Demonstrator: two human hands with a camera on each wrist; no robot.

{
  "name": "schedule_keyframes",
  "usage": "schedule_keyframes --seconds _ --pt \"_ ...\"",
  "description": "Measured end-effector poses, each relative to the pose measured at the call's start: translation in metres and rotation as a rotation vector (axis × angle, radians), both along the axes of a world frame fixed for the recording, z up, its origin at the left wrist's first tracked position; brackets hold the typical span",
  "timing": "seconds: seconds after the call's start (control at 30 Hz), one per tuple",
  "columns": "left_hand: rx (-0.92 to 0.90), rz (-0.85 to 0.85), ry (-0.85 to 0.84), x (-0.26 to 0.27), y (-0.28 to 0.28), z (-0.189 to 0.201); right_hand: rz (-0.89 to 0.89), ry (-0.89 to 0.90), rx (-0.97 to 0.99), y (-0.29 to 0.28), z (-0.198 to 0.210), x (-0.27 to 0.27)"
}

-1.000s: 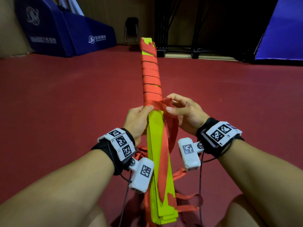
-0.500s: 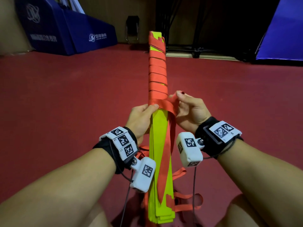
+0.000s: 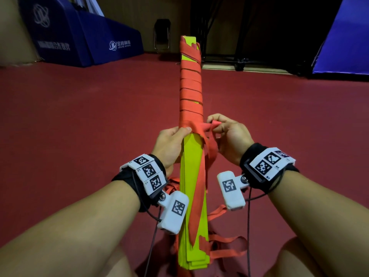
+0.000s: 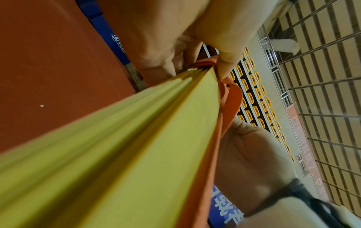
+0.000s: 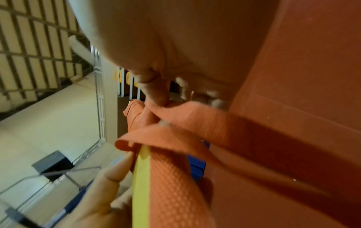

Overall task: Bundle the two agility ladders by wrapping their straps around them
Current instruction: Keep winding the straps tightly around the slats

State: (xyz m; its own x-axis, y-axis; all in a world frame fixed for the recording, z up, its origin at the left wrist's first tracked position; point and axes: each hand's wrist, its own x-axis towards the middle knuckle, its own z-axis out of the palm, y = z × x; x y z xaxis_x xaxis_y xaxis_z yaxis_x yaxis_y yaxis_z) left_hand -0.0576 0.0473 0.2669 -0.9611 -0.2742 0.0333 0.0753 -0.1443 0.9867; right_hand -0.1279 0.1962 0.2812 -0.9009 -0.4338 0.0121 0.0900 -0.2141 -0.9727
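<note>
Red sports flooring (image 3: 79,136) spreads out ahead of you in the head view, with blue padded blocks (image 3: 83,37) against the far wall. You hold the stacked yellow ladder rungs (image 3: 192,172) out in front, the far half already bound in turns of red strap (image 3: 190,92). Your left hand (image 3: 169,144) curls round the stack just below the last turn, thumb pressed on the wrap. Your right hand (image 3: 229,134) pinches a fold of strap at the stack's right edge. Loose strap lies on the floor under the near end.

Judging by the look, the rungs are thin, stiff plastic slats, light and smooth, likely to slide against each other; grip across the whole stack beside the last turn. The strap is soft woven webbing that probably twists easily, so hold it flat and taut near the bundle.

From the left wrist view you get what the head view hides: the separate slat edges (image 4: 136,123) fanning slightly, and your left thumb (image 4: 228,61) pinning strap at the stack's corner. Your other hand shows lower right.

Your right wrist view shows the webbing's dimpled weave (image 5: 171,177) and your right fingertips (image 5: 154,94) nipping the folded strap, with a yellow slat edge beneath. It is blurred, and neither wrist view shows the finished turns.
</note>
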Motion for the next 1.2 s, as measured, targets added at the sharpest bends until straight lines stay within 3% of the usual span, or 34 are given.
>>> schedule_keyframes --seconds 0.47,0.73,0.87,1.0,1.2 --pt "-0.024 0.059 0.012 -0.004 -0.004 -0.003 -0.131 0.212 0.168 0.007 -0.007 -0.010" --pt "-0.025 0.051 0.015 -0.004 -0.005 -0.003 -0.126 0.003 0.406 0.003 -0.014 -0.013" --pt "-0.052 0.036 0.014 -0.004 -0.004 -0.005 -0.262 0.291 0.700 0.003 -0.022 -0.019" --pt "-0.061 0.023 0.026 -0.004 -0.003 -0.005 -0.431 0.402 0.638 0.005 -0.022 -0.025" --pt "-0.055 0.032 0.013 -0.004 -0.004 -0.004 -0.364 0.353 0.626 0.009 -0.027 -0.026"
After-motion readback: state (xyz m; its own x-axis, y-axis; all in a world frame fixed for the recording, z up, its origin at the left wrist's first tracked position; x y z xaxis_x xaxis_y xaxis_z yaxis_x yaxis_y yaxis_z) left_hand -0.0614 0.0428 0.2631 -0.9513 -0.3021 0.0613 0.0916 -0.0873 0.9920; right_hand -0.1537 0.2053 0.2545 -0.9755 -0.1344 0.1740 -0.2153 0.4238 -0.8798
